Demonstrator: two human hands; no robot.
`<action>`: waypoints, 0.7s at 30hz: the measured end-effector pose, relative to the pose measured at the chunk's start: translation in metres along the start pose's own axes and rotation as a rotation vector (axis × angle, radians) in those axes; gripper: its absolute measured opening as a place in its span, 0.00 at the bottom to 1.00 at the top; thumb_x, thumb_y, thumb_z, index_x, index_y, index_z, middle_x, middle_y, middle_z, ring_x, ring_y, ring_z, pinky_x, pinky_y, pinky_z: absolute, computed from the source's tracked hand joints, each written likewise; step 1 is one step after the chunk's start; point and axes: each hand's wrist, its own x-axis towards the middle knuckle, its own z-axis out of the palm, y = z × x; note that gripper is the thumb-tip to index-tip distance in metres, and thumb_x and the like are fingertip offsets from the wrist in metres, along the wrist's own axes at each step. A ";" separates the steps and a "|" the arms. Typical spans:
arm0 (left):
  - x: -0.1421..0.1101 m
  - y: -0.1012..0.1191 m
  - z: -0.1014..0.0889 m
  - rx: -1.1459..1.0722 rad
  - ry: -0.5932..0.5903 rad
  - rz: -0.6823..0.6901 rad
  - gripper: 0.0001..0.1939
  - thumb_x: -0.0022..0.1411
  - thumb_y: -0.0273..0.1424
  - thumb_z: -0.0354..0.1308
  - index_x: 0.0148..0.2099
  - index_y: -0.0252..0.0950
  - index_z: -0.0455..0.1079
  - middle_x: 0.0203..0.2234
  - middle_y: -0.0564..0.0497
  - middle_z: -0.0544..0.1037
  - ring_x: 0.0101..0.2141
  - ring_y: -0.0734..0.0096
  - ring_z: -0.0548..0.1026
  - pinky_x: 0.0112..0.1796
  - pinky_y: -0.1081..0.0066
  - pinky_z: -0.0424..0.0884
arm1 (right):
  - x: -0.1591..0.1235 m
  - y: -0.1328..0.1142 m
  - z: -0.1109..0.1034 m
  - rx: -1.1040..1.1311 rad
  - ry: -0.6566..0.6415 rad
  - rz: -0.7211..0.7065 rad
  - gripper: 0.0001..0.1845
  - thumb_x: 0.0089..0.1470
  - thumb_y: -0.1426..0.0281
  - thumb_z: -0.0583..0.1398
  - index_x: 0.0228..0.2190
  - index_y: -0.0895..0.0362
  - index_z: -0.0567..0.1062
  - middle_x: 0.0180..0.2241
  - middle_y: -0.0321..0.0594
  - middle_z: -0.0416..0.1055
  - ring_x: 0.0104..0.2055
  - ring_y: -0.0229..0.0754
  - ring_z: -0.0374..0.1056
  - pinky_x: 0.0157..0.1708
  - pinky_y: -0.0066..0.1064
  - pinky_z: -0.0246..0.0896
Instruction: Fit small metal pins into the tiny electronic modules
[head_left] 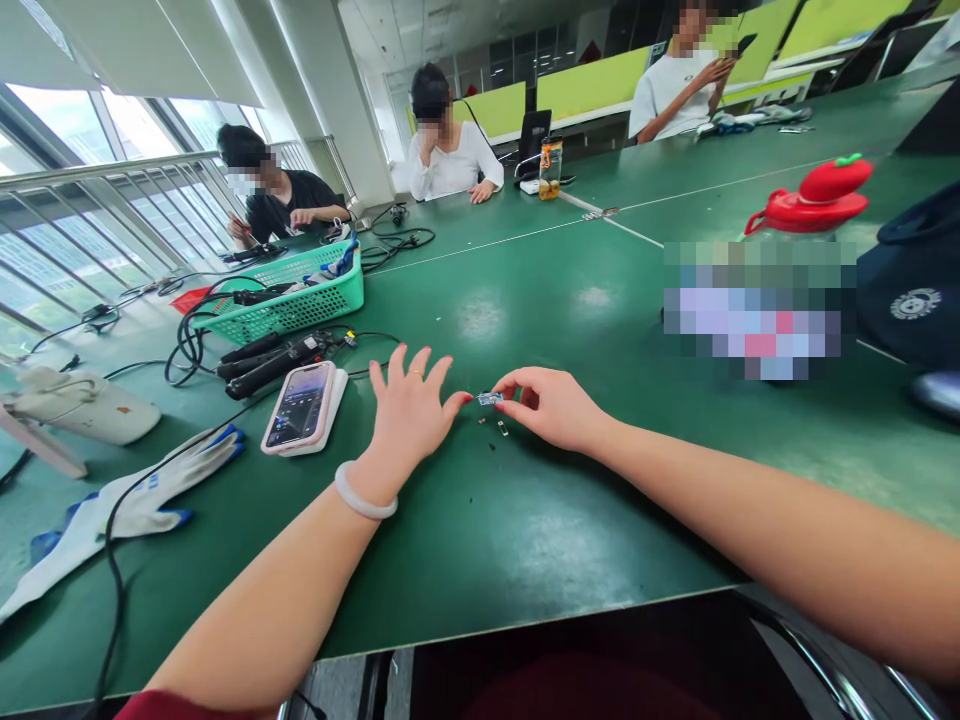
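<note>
My right hand (551, 405) pinches a small circuit board (490, 398) between thumb and forefinger, just above the green table (585, 540). Close by on the left, my left hand (412, 405) has its fingers spread, with the thumb tip pointing at the board's left end. Whether that thumb touches the board I cannot tell. Below the board lie several tiny parts, among them a small pale rectangular piece (502, 428) and a dark bit (492, 446). They are too small to name.
Left of my hands lie a phone (300, 405), black-handled tools (274, 365), a glove (142, 495) and a cable (112, 550). Behind stands a green basket (300, 310). A red-lidded bottle (814, 205) and dark bag (915, 280) stand right. Three people sit across the table.
</note>
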 end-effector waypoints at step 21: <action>0.001 0.004 0.009 -0.364 -0.096 0.348 0.14 0.61 0.36 0.53 0.48 0.38 0.71 0.49 0.47 0.74 0.58 0.55 0.58 0.57 0.52 0.55 | 0.001 0.005 0.002 -0.048 -0.017 -0.059 0.07 0.52 0.68 0.60 0.35 0.55 0.76 0.28 0.34 0.72 0.25 0.33 0.63 0.30 0.27 0.58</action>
